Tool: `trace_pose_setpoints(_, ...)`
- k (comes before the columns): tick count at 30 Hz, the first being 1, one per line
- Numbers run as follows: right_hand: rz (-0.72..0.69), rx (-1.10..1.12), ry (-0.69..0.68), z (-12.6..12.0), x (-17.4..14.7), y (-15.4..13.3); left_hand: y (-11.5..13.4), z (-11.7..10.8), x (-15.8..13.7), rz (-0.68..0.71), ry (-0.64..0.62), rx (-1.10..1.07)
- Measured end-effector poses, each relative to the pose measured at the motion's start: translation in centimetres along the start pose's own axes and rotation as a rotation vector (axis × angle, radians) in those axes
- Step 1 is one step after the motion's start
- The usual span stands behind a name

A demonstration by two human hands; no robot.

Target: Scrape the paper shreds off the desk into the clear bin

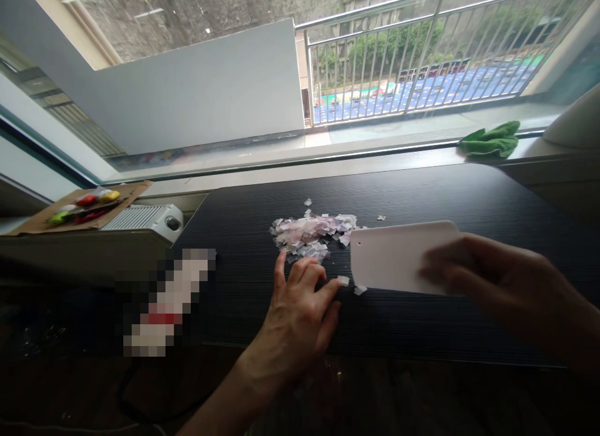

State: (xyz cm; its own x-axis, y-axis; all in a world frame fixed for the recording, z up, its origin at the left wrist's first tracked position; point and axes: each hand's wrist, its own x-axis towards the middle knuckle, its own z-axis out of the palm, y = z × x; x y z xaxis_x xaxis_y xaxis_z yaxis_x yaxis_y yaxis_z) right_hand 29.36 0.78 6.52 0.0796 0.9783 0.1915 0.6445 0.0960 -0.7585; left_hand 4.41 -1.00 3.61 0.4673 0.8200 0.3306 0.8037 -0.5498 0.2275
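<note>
A heap of small torn paper scraps (309, 233), whitish and faintly pink, lies on the dark wood-grain table (253, 311). My left hand (302, 298) is palm down at the near edge of the heap, its fingers bent but apart. One loose scrap (344, 280) is at the tip of a finger. In my right hand (482, 267), blurred at the fingers, is a flat white board (398, 255) with rounded corners and a small hole. The board's left edge is beside the heap, and another scrap (360, 290) lies by its lower corner.
A green cloth (490, 140) rests on the window sill at the back right. To the left stand a white slatted box (145, 223) and brown cardboard (28, 223) with colourful items. A pixelated object (173, 298) lies at the table's left edge. Window glass borders the far side.
</note>
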Motion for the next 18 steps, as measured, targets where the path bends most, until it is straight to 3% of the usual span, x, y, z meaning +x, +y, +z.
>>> trace_pose_setpoints(3,0.080,0.010,-0.017,-0.7,-0.2,0.1,0.0,0.0,-0.3,-0.014,0.000,-0.005)
trace_pose_setpoints(8,0.076,0.017,-0.041,-1.3,-0.5,-0.2,0.3,-0.2,-0.6,-0.016,-0.019,-0.019)
trace_pose_setpoints(15,0.098,-0.048,0.030,-2.2,-1.1,-0.2,1.1,-0.7,-0.5,0.099,-0.085,-0.069)
trace_pose_setpoints(18,0.147,0.035,-0.022,-1.9,-1.2,-0.2,1.2,-0.7,-0.7,0.099,-0.072,-0.062)
